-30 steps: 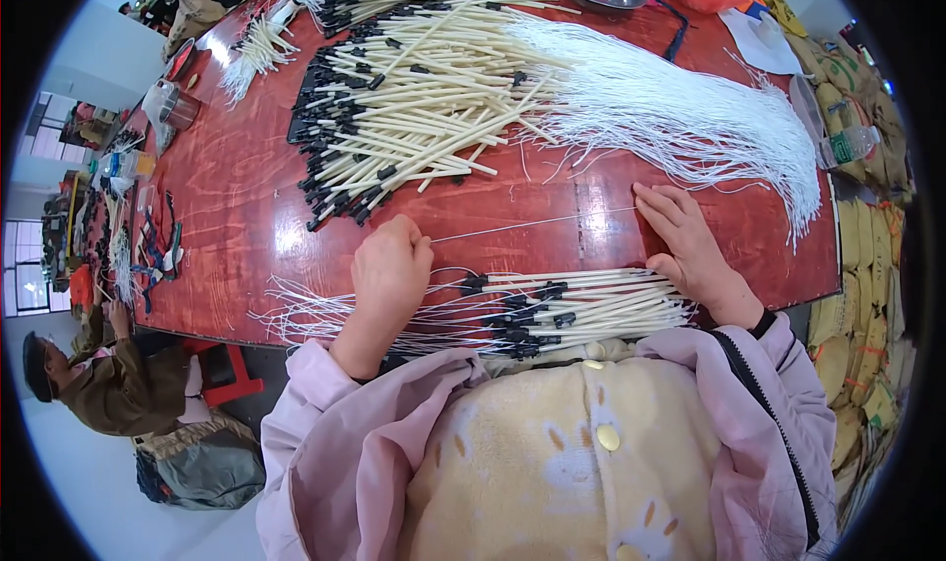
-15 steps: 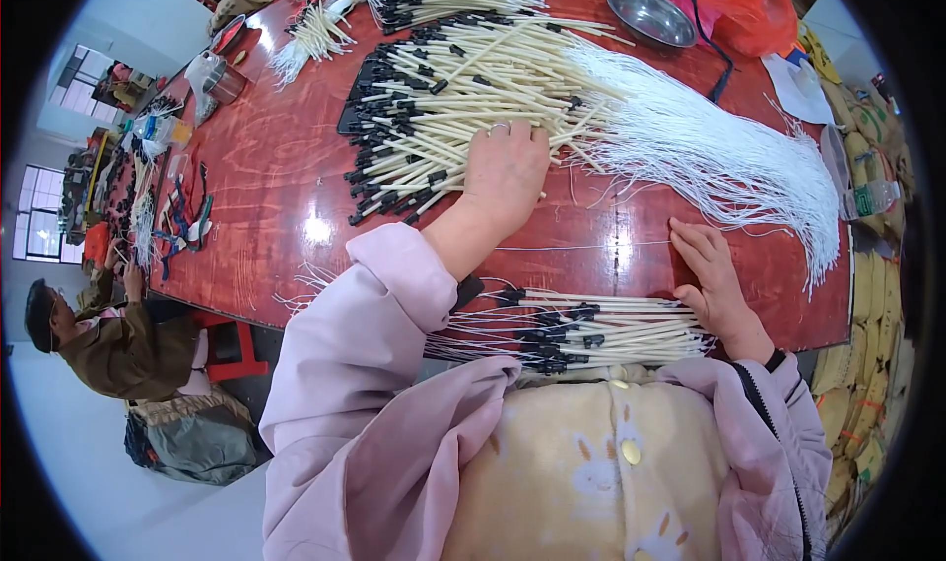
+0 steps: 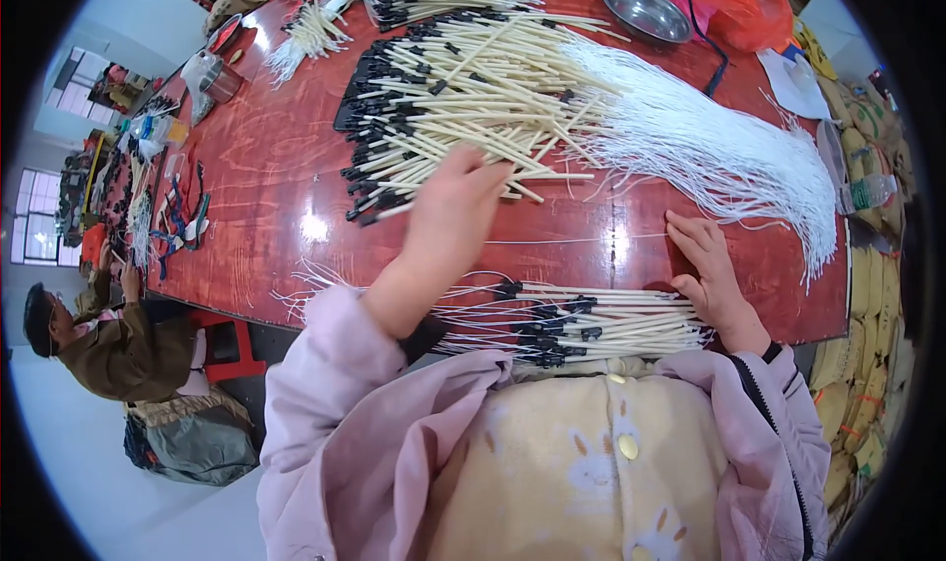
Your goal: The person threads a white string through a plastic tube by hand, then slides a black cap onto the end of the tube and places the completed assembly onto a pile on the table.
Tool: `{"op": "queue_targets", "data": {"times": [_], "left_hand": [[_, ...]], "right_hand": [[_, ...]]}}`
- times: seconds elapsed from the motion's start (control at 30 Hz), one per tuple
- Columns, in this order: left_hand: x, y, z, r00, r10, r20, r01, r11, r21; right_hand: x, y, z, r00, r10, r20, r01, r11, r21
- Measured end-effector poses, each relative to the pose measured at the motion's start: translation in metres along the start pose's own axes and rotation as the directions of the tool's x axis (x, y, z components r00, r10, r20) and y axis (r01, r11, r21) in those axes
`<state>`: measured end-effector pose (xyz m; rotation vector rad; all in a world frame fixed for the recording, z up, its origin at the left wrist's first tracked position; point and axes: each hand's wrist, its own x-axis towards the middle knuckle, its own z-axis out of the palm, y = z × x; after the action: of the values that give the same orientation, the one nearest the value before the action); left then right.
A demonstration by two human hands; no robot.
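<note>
Red, glossy wood makes up my table (image 3: 266, 167), with tan sacks (image 3: 867, 315) stacked to the right. A shiny round metal bowl (image 3: 645, 12) sits toward the far side. My blurred left hand (image 3: 451, 211) is at the near edge of the pale, black-ended sticks (image 3: 473, 98); I can't tell whether it grips one. My right hand (image 3: 708, 275) lies loosely open, fingertips at a thin straight string (image 3: 581, 241).

Single fisheye view from the wearer's head, facing down, left hand (image 3: 451, 211) and right hand (image 3: 709, 281) near, table (image 3: 266, 179) reaching far.
</note>
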<state>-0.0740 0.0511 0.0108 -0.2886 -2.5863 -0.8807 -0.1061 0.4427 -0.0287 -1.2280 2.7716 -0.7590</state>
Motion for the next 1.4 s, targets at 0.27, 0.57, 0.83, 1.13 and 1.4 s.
{"op": "queue_targets", "data": {"times": [0.27, 0.57, 0.83, 1.13, 1.4], "left_hand": [[-0.093, -0.036, -0.067, 0.958, -0.281, 0.065, 0.280, 0.960, 0.018], [-0.105, -0.048, -0.056, 0.968, -0.230, 0.104, 0.225, 0.973, 0.061], [-0.101, -0.048, -0.053, 0.966, -0.236, 0.107, 0.232, 0.971, 0.049], [-0.096, -0.044, -0.052, 0.966, -0.225, 0.127, 0.218, 0.974, 0.068], [-0.077, -0.019, -0.027, 0.975, 0.042, 0.219, -0.096, 0.965, 0.243]], "right_hand": [[0.001, 0.004, -0.001, 1.000, -0.001, 0.017, 0.002, 1.000, -0.011], [0.003, -0.002, 0.000, 1.000, 0.004, 0.024, -0.004, 1.000, -0.018], [0.004, -0.004, -0.001, 0.999, 0.010, 0.032, -0.009, 0.999, -0.033], [0.003, -0.004, 0.000, 1.000, 0.003, 0.026, -0.002, 0.999, -0.043], [0.003, -0.008, -0.004, 0.997, 0.023, 0.078, -0.019, 0.998, -0.055]]}}
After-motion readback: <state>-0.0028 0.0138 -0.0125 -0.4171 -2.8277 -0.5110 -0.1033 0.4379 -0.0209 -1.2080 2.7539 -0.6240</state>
